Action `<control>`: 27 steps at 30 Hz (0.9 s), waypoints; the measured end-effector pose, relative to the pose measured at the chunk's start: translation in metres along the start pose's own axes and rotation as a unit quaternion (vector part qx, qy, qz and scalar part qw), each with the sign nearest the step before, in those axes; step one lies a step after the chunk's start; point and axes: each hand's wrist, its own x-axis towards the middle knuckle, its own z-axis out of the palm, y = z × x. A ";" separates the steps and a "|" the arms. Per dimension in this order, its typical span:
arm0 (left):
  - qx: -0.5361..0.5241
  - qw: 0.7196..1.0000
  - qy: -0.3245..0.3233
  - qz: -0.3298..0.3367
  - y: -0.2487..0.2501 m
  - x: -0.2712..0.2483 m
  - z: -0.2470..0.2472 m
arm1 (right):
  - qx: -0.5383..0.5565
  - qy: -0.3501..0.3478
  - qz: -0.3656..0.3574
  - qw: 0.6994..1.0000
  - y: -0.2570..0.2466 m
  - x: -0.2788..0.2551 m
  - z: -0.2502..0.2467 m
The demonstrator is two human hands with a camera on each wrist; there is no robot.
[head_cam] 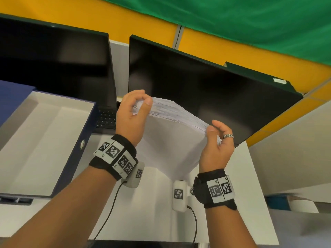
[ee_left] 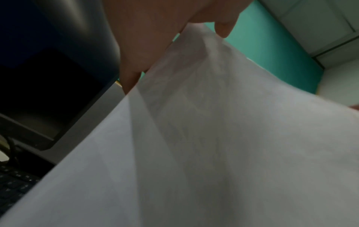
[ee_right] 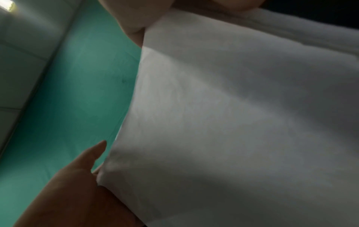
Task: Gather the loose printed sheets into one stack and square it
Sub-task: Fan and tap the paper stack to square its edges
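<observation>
At the left, an open blue box file (head_cam: 53, 140) lies on the white desk (head_cam: 241, 194) before two dark monitors. Beside it, the left hand (head_cam: 132, 113) pinches the far-left top corner of the stack of sheets (head_cam: 172, 140), thumb curled over the near face and fingers behind. The stack is held upright above the desk, its fanned top edge running from far left down to near right, its lower edge hanging toward the desk. At the right, the right hand (head_cam: 217, 142), wearing a ring, grips the opposite top corner between thumb and curled fingers.
</observation>
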 end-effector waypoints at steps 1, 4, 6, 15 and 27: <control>0.002 1.000 0.006 0.014 0.000 -0.001 0.000 | -0.004 0.000 0.000 1.000 0.000 -0.001 0.000; 0.010 0.999 -0.020 0.030 0.001 -0.001 0.000 | -0.008 0.006 -0.004 1.000 0.000 0.000 0.000; 0.045 0.997 -0.039 0.042 0.002 0.001 -0.002 | -0.012 0.003 -0.008 1.000 0.001 0.001 0.000; -0.030 0.999 0.011 -0.018 0.008 0.006 0.004 | -0.004 -0.012 -0.023 1.000 0.000 0.000 0.000; 0.004 0.996 -0.076 -0.042 -0.013 0.002 -0.010 | 0.017 -0.143 0.031 0.989 0.021 0.028 -0.015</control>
